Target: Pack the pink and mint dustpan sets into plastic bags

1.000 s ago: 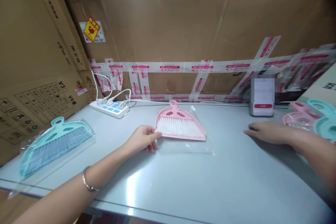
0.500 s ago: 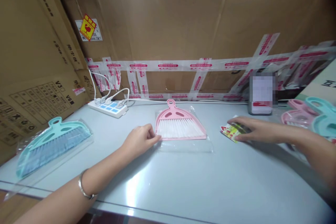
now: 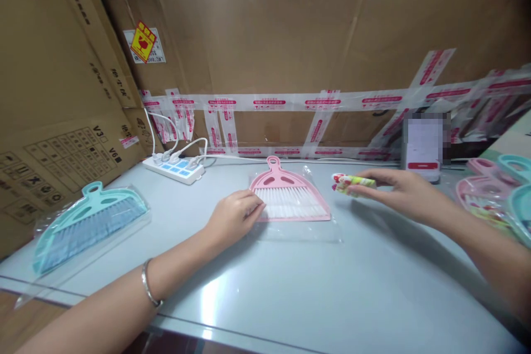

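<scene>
Slightly left of the middle, my left hand [image 3: 235, 214] is closed, its thumb and fingertips pinched at the left side of a clear plastic bag [image 3: 307, 234]. Inside the bag lies a pink dustpan [image 3: 286, 178] with a white-bristled brush [image 3: 290, 201], handle pointing away from me. My fingers cover the pan's lower left corner. To the right, my right hand [image 3: 394, 191] grips a small colourful printed card [image 3: 352, 183] between thumb and fingers. The card, printed in red, white and yellow-green, is held above the table, beside the bag's right edge.
On the left lies a bagged teal dustpan and brush [image 3: 93, 224]. A white power strip [image 3: 174, 170] with plugs stands behind it. A phone [image 3: 423, 149] leans at the back right. More pink and teal dustpans [image 3: 477, 188] sit far right. Large cardboard boxes [image 3: 265, 27] wall the back.
My right hand has raised the printed card off the table and brought it left, towards the pink dustpan. My left hand has shifted slightly right, over the pan's corner.
</scene>
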Demonstrator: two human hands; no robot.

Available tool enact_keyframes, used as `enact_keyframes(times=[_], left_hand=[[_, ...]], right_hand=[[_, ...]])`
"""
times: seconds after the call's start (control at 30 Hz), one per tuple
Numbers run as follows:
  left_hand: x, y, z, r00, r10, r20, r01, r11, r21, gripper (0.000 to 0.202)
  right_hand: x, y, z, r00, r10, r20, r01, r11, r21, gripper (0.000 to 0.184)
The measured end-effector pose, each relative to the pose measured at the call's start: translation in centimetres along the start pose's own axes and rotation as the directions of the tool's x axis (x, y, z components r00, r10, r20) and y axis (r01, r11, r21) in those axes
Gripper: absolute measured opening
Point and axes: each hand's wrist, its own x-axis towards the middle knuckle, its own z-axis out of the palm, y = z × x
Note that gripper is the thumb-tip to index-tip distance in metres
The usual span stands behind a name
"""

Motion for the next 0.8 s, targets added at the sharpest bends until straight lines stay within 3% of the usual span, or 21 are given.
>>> enact_keyframes(times=[0.07,0.13,0.23,0.33,0.4,0.5,0.7,0.8], left_hand=[[0.1,0.3,0.0,0.999,-0.043,-0.023,0.042,0.999,-0.026,0.026],[0.2,0.6,-0.1,0.996,-0.077,-0.034,0.075,0.996,-0.052,0.025],[0.2,0.9,-0.1,0.996,-0.086,-0.04,0.082,0.992,-0.094,0.024],[0.1,0.9,-0.2,0.995,-0.083,-0.048,0.077,0.991,-0.11,0.024],[0.0,0.9,-0.2,0.995,-0.088,-0.052,0.082,0.991,-0.105,0.024],[0.0,0.6,-0.2,0.993,-0.099,-0.062,0.093,0.992,-0.087,0.024],[0.0,0.4,-0.2,0.992,-0.111,-0.063,0.107,0.992,-0.061,0.025],[0.0,0.5,-0.3,0.993,-0.105,-0.056,0.101,0.993,-0.063,0.025]], right_hand=[[-1.2,-2.1,0.7,0.993,-0.073,-0.092,0.081,0.992,0.095,0.037],[-2.4,-3.8,2.2,0.961,-0.227,-0.159,0.244,0.965,0.092,0.042],[-3.5,-5.1,5.5,0.845,-0.508,-0.166,0.518,0.855,0.02,0.042],[-3.6,-5.1,8.0,0.745,-0.654,-0.131,0.649,0.756,-0.08,0.038],[-3.4,-4.8,8.7,0.689,-0.722,-0.068,0.715,0.692,-0.105,0.034],[-3.3,-4.8,8.3,0.621,-0.781,0.064,0.783,0.618,-0.063,0.03],[-4.2,-5.5,7.4,0.614,-0.727,0.308,0.728,0.672,0.137,0.044],[-4.4,-5.5,7.9,0.594,-0.739,0.317,0.726,0.662,0.186,0.046]])
